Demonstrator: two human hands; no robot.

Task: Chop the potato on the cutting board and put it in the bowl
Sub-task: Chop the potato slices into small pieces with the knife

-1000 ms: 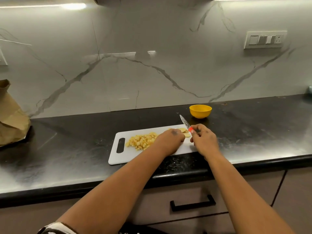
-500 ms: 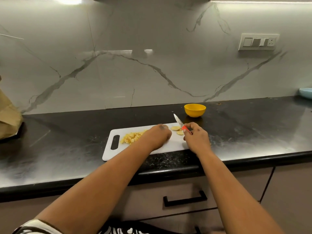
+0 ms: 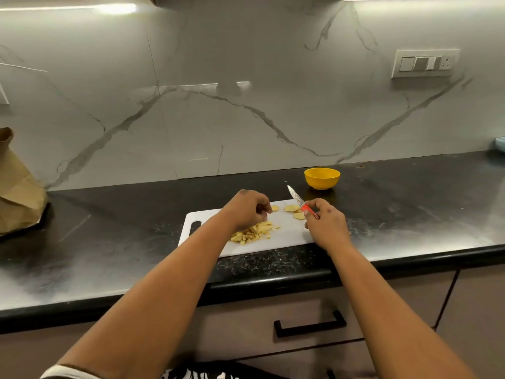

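Note:
A white cutting board [image 3: 289, 235] lies on the black counter near its front edge. A pile of diced potato [image 3: 254, 232] sits in the middle of the board, and three potato slices [image 3: 291, 208] lie at its far right corner. My left hand [image 3: 246, 212] hovers just above the pile with its fingers loosely curled and nothing in them. My right hand [image 3: 326, 225] grips the red handle of a small knife [image 3: 296, 198], whose blade points up and away over the slices. The yellow bowl [image 3: 322, 177] stands behind the board's right end and looks empty.
A brown paper bag [image 3: 19, 192] stands at the far left of the counter. A pale blue dish [image 3: 500, 144] shows at the right edge. A drawer with a black handle [image 3: 310, 324] is below the counter. A switch panel [image 3: 425, 62] is on the marble wall.
My left hand has lifted off the board and curled its fingers, uncovering the diced pile. My right hand still holds the knife in about the same place.

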